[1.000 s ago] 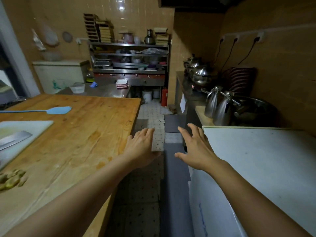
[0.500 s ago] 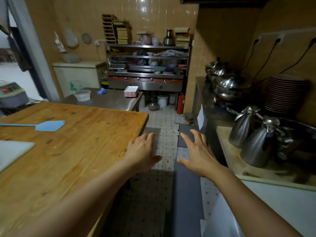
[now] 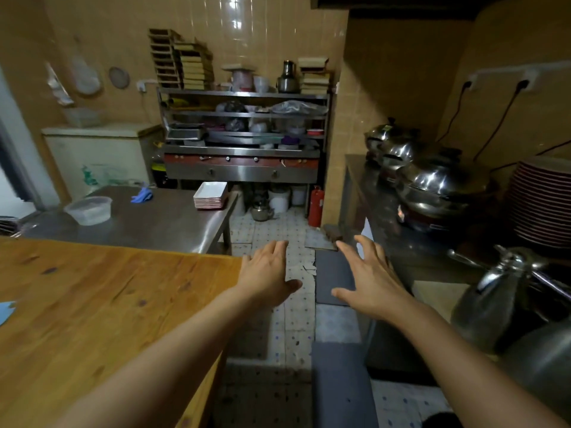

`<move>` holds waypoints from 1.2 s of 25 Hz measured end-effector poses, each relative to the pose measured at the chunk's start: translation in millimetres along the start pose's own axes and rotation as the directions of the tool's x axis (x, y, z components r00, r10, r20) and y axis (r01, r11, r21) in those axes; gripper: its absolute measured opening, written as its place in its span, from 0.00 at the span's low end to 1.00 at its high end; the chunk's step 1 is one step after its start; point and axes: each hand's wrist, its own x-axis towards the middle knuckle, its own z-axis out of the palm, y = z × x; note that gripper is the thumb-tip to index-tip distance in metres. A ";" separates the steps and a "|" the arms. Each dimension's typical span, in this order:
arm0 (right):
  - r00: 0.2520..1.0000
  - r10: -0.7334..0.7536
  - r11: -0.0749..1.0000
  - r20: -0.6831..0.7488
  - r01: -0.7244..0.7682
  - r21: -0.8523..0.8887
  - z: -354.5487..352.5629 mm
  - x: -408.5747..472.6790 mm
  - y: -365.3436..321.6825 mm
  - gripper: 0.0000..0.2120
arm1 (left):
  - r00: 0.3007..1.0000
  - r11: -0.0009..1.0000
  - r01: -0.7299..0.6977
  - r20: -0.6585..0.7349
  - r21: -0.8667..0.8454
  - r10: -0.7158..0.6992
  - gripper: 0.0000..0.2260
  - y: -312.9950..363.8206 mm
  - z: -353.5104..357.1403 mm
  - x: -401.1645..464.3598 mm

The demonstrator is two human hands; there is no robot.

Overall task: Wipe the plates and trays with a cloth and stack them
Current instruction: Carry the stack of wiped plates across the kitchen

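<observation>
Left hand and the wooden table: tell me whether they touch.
Cannot tell. In the head view the left hand is spread open at the corner of the wooden table, overlapping its edge, but one view shows neither contact nor gap.

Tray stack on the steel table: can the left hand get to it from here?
Probably not yet. The left hand is open and empty over the aisle, and the tray stack sits well beyond it at the steel table's far corner. Nothing blocks the aisle, so stepping forward should do.
</observation>
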 end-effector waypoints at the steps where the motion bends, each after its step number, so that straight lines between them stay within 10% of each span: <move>1: 1.000 0.008 1.000 0.008 -0.008 -0.001 4.0 22.4 4.1 0.44 | 1.000 1.000 -0.003 0.009 0.002 0.003 0.37 -6.3 1.8 21.8; 30: 0.878 -0.418 0.907 0.232 0.392 0.153 179.7 699.7 54.5 0.43 | 0.880 0.885 0.461 -0.095 -0.065 -0.466 0.35 -264.2 54.9 587.9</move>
